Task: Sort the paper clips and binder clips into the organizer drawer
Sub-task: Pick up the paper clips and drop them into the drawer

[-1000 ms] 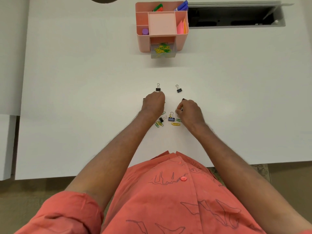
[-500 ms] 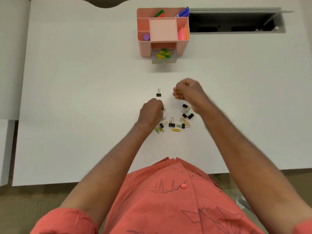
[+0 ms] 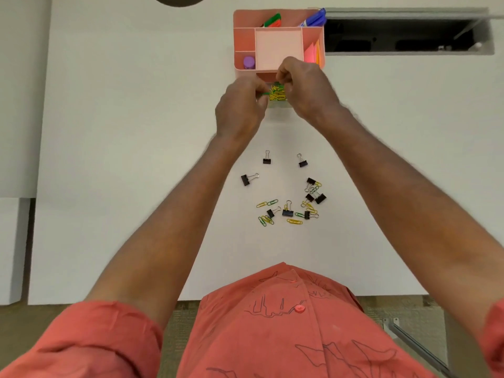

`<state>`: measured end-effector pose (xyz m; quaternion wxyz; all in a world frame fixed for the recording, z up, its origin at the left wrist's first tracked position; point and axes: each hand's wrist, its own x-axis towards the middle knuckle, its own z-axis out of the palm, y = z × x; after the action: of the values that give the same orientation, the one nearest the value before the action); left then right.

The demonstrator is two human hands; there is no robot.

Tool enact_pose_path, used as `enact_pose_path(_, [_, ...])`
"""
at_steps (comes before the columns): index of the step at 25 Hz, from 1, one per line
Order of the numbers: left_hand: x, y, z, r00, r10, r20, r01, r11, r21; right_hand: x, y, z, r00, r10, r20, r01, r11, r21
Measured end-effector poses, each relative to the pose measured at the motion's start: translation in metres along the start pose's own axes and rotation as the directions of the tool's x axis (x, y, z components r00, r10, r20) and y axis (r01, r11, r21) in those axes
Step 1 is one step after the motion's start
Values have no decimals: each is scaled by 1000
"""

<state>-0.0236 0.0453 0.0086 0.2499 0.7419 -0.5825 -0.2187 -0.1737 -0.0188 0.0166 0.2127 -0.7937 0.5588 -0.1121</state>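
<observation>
Upper centre of the frame: we hold both hands over the open organizer drawer [image 3: 278,95], which juts toward us from the foot of the pink desk organizer [image 3: 278,47] and already carries a heap of yellow and green paper clips. Our left hand [image 3: 241,110] pinches a green paper clip [image 3: 265,93] between thumb and fingertips, its long axis running roughly left to right with the free end pointing at the drawer, just beside its left edge. Our right hand [image 3: 305,88] hangs curled at the drawer's right side; we cannot tell whether its fingers hold a clip.

The drop turns on one relation: the drawer lies immediately right of the left hand's pinch, so we judge that a slight shift rightward puts the clip above the heap.

In the middle of the frame, loose binder clips [image 3: 286,211] and scattered paper clips [image 3: 266,219] wait unsorted on the white table [image 3: 109,159], well apart from the drawer.
</observation>
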Motion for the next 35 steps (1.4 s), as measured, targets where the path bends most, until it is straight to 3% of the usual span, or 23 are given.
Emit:
enact_pose_path(3, [29, 8, 8, 999, 36, 38, -41, 988, 148, -18, 14, 1, 989, 58, -137, -38, 988, 147])
enact_pose_path(7, [36, 9, 18, 992, 86, 90, -105, 968, 228, -61, 29, 9, 977, 127, -169, -82, 965, 248])
enact_pose_path(11, [-2, 2, 21, 990, 141, -9, -139, 985, 98, -108, 31, 15, 965, 161, -207, -87, 941, 326])
enact_pose_path(14, [-54, -13, 27, 978, 171, 121, -173, 985, 4, -148, 28, 26, 973, 187, -136, -127, 923, 364])
enact_pose_path(17, [-112, -36, 38, 916, 146, 373, -174, 984, 43, -188, 29, 44, 984, 165, 69, -178, 949, 262])
enact_pose_path(20, [-159, -58, 42, 895, 92, 436, -144, 986, 89, -220, 27, 63, 964, 80, 252, -109, 989, 102])
enact_pose_path(23, [-187, -73, 39, 851, 75, 520, -161, 979, 123, -232, 23, 83, 961, -19, 276, 13, 1000, 23])
enact_pose_path(28, [-205, -68, 45, 896, 56, 441, -146, 974, 171, -218, 14, 99, 986, -43, 161, 60, 993, -101])
enact_pose_path(32, [-205, -62, 53, 923, 25, 383, -118, 968, 222, -204, 10, 98, 980, -74, 187, 106, 980, -171])
enact_pose_path(35, [-204, -60, 58, 925, 1, 380, -99, 967, 236, -197, 8, 98, 972, 1, 233, 39, 985, -168])
